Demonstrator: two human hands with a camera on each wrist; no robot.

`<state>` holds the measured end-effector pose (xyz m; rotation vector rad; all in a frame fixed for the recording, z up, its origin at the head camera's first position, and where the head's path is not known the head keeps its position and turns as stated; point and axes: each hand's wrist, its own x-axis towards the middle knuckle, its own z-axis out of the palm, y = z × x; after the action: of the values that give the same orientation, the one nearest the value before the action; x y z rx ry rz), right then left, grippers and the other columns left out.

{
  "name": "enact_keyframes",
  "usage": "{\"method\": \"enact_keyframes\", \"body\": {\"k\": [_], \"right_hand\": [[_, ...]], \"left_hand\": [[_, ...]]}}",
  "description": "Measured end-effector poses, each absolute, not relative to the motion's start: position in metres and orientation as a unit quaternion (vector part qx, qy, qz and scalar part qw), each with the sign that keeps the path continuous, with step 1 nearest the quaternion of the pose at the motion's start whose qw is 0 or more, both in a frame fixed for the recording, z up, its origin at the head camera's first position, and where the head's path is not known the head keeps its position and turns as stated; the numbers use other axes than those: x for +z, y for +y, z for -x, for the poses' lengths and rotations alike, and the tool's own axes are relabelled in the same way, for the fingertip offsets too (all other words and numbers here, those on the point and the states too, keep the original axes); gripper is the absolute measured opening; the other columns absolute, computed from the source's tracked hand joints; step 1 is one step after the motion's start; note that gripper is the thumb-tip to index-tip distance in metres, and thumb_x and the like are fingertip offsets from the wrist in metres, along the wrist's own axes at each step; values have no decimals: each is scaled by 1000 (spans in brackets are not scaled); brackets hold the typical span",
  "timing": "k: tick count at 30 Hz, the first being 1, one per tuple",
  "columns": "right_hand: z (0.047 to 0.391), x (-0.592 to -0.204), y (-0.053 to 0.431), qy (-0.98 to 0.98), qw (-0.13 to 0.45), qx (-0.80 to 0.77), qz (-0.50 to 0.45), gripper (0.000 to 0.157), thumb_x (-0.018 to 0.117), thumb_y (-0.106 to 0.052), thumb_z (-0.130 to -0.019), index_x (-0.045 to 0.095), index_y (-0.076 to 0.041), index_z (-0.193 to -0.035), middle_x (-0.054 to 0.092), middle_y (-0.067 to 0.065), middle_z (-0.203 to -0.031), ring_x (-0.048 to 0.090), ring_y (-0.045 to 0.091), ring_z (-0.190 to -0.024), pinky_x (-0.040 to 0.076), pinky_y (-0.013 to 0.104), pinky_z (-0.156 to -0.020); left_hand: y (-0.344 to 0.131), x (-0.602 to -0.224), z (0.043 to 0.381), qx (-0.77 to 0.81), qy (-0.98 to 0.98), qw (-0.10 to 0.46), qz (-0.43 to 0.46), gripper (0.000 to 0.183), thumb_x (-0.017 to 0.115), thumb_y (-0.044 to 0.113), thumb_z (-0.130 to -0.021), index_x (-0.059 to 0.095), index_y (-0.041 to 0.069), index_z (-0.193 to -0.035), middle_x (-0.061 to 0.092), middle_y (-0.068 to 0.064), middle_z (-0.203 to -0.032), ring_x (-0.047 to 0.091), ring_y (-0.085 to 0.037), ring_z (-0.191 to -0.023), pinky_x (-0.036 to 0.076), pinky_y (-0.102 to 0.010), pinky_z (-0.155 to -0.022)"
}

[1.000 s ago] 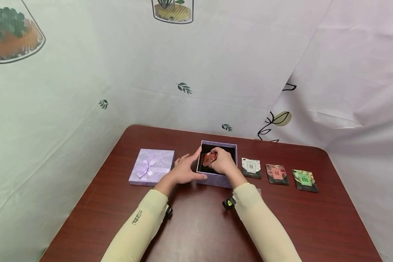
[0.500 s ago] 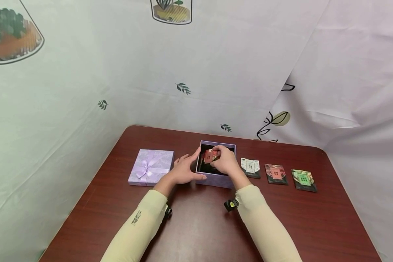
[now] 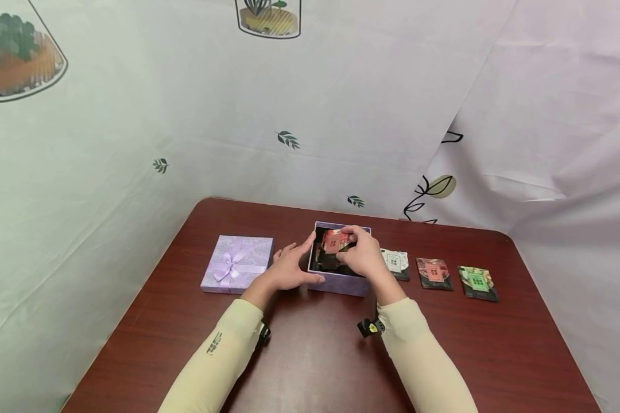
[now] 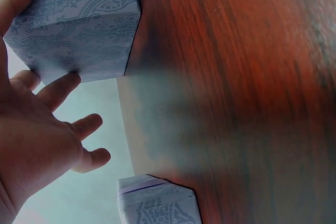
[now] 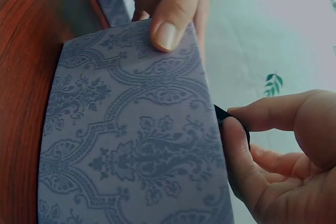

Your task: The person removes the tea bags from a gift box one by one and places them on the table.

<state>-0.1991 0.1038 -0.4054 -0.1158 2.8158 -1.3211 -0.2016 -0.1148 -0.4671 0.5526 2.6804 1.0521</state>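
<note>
An open lilac gift box (image 3: pixel 341 284) with a dark inside stands at the middle of the table. My left hand (image 3: pixel 289 269) holds its left front corner, thumb on the front wall and fingertips on the left side. The left wrist view shows the ring and little fingers (image 4: pixel 86 125) off the box. Over the opening, my right hand (image 3: pixel 364 255) pinches a red and black sachet (image 3: pixel 333 242) between thumb and fingers, its labelled face up. In the right wrist view only a dark edge of the sachet (image 5: pixel 242 129) shows. Most of the box's inside is hidden.
Left of the box lies its lilac lid (image 3: pixel 237 264) with a ribbon bow, close to the left hand. To the right are a white sachet (image 3: pixel 396 263), a red sachet (image 3: pixel 434 273) and a green sachet (image 3: pixel 477 282). A printed cloth (image 3: pixel 310 103) hangs behind the table (image 3: pixel 299 355).
My right hand has moved slightly right with the pinched sachet, whose face now shows more fully. It now partly covers the white sachet. My left hand has stayed on the box.
</note>
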Motion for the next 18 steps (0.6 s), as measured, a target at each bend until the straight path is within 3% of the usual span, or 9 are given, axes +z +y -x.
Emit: {"method": "enact_keyframes", "body": {"k": [7,18], "right_hand": [[190,-406,118,873,22,-487,22,57,79,0,-80,59,-9,-133,62,12,-105,67,20,-73,53,36,-63],[169,-412,146,820,40,-571,0,60,75,3,-83,55,-9,-138,53,17,-125,66,21,-76,53,35,-63]], "left_hand": [[-114,-468,202,356,911,103,-183,113,79,60,-77,4,39,-161,33,5,-159,16,-35,-148,6,-64,-111],[-113,-467,201,358,910,106,-182,114,79,60,-77,4,39,-161,34,5,-159,15,-35,-148,5,-64,-111]]}}
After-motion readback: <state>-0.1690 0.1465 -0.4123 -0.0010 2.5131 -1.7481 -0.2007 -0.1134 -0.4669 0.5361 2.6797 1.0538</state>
